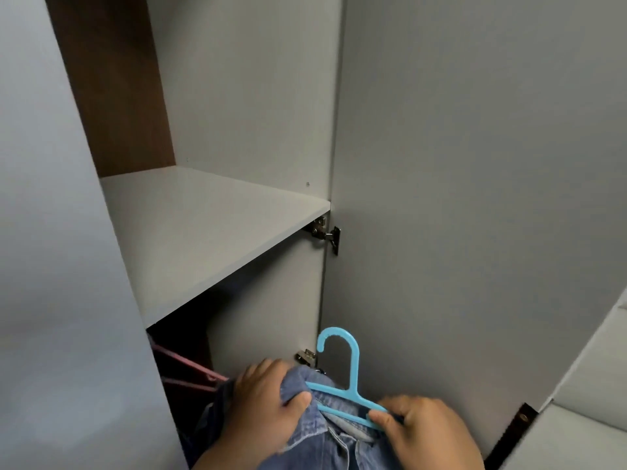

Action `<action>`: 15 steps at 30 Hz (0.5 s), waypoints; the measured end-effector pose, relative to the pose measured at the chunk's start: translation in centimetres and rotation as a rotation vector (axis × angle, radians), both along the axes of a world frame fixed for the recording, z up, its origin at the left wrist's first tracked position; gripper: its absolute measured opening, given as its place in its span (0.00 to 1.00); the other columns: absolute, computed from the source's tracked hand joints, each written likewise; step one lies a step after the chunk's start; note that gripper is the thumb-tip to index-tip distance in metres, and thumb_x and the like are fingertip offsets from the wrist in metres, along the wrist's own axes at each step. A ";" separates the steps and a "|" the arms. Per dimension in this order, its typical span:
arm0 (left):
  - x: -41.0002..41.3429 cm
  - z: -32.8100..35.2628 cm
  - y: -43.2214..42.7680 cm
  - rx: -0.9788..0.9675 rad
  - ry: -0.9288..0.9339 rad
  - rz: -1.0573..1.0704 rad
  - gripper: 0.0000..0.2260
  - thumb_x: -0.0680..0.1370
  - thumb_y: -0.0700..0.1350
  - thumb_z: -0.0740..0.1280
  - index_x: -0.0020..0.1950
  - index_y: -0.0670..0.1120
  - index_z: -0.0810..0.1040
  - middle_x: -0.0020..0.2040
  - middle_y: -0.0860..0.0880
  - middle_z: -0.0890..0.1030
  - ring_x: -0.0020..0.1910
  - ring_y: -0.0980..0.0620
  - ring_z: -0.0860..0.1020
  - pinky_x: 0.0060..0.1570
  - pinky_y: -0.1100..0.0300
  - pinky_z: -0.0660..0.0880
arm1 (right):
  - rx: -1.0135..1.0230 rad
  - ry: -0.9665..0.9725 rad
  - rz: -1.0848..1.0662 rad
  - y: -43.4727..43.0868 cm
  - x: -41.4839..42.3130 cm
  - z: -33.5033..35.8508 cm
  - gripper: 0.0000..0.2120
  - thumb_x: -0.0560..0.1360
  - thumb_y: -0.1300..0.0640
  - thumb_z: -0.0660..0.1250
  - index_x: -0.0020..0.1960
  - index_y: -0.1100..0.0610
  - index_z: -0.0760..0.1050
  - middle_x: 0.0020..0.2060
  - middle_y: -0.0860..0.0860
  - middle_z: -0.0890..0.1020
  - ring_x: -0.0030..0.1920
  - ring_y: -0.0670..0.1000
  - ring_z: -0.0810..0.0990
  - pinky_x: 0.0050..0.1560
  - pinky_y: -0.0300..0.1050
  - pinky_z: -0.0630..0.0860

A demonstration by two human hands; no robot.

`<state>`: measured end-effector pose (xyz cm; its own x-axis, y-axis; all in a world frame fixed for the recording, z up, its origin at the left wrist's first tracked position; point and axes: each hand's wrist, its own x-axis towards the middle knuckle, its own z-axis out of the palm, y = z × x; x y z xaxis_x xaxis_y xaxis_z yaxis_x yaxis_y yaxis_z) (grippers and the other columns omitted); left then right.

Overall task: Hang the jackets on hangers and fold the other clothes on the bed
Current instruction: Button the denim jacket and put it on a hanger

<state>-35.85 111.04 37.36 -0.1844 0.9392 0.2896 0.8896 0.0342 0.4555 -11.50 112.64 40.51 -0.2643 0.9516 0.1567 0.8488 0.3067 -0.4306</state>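
A blue denim jacket (334, 442) sits at the bottom centre, in front of an open grey wardrobe. A light blue plastic hanger (353, 374) lies across the jacket's collar, with its hook pointing up. My left hand (263, 407) grips the jacket's left shoulder fabric over the hanger's left arm. My right hand (431, 432) pinches the hanger's right arm at the collar. The lower part of the jacket is out of frame.
A grey shelf (210, 232) spans the wardrobe above the hanging space. Pink hangers (185, 371) show in the dark compartment at lower left. The open door (475, 198) stands at right, with metal hinges (324, 232). A pale surface (583, 418) fills the lower right corner.
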 end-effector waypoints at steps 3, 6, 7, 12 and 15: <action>-0.4 -1.4 0.6 0.005 -0.024 0.000 0.21 0.65 0.64 0.57 0.47 0.51 0.76 0.45 0.57 0.73 0.50 0.51 0.73 0.51 0.57 0.67 | -0.007 -0.019 0.001 1.0 -0.6 -1.3 0.10 0.72 0.30 0.61 0.52 0.21 0.65 0.50 0.32 0.81 0.55 0.41 0.80 0.45 0.30 0.71; -0.8 -2.7 0.9 0.068 -0.072 0.005 0.18 0.65 0.61 0.60 0.43 0.50 0.76 0.42 0.56 0.72 0.47 0.48 0.75 0.49 0.52 0.71 | -0.003 -0.043 -0.009 1.7 -1.3 -2.2 0.07 0.73 0.29 0.59 0.49 0.19 0.63 0.51 0.31 0.80 0.56 0.40 0.79 0.43 0.30 0.68; -0.8 -3.2 1.1 0.092 -0.079 0.019 0.17 0.65 0.61 0.61 0.43 0.49 0.76 0.42 0.54 0.74 0.46 0.47 0.75 0.48 0.49 0.72 | 0.010 -0.039 -0.015 1.8 -1.4 -2.5 0.08 0.73 0.29 0.58 0.50 0.18 0.61 0.52 0.30 0.80 0.57 0.39 0.78 0.43 0.30 0.68; -1.4 -5.4 2.4 0.122 -0.087 0.052 0.12 0.64 0.56 0.63 0.40 0.49 0.75 0.41 0.53 0.74 0.45 0.47 0.74 0.47 0.48 0.73 | 0.076 -0.140 0.106 2.7 -3.1 -2.7 0.08 0.69 0.31 0.68 0.44 0.22 0.70 0.43 0.30 0.82 0.45 0.33 0.81 0.35 0.27 0.71; -1.7 -6.9 3.0 0.204 -0.054 0.075 0.10 0.62 0.53 0.65 0.38 0.50 0.73 0.39 0.54 0.73 0.42 0.49 0.74 0.44 0.50 0.73 | 0.288 -0.068 0.172 4.0 -3.4 -3.6 0.07 0.66 0.42 0.75 0.30 0.36 0.79 0.26 0.34 0.79 0.25 0.39 0.79 0.19 0.32 0.69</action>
